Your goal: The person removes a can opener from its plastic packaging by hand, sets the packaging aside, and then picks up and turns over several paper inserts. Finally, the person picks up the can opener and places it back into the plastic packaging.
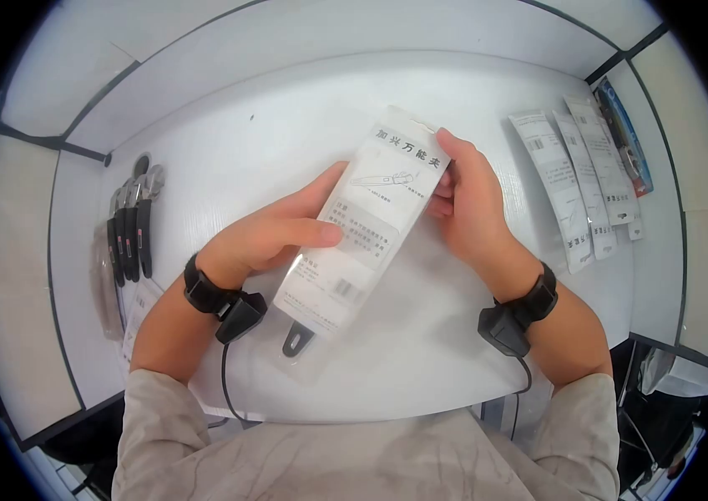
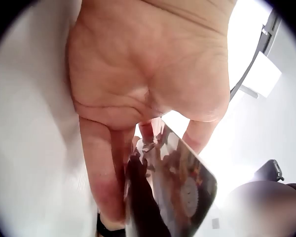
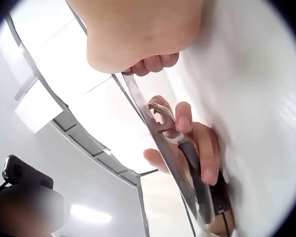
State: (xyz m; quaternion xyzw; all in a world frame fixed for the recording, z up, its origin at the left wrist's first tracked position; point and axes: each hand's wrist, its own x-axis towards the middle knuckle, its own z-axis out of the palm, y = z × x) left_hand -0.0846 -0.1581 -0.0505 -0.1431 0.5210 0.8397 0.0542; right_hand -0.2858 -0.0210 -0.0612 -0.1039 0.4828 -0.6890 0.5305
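Both hands hold a blister pack (image 1: 362, 225) tilted above the white table, its printed card back facing up. My left hand (image 1: 275, 230) grips the left edge, thumb across the card and fingers underneath. At the upper right corner, my right hand (image 1: 472, 196) pinches the edge, thumb at the corner and fingers curled behind. The black handle end (image 1: 297, 339) of the packed tool shows through the clear plastic at the near end. From below, in the right wrist view, a wrench-like tool (image 3: 190, 158) with a metal head and dark handle sits in the pack.
Several black-handled wrenches (image 1: 128, 230) lie side by side at the left, beside clear plastic packaging (image 1: 105, 288). Several card-backed packs (image 1: 550, 179) overlap at the right, next to a blue pack (image 1: 624, 138). A low white wall (image 1: 329, 42) borders the table's far side.
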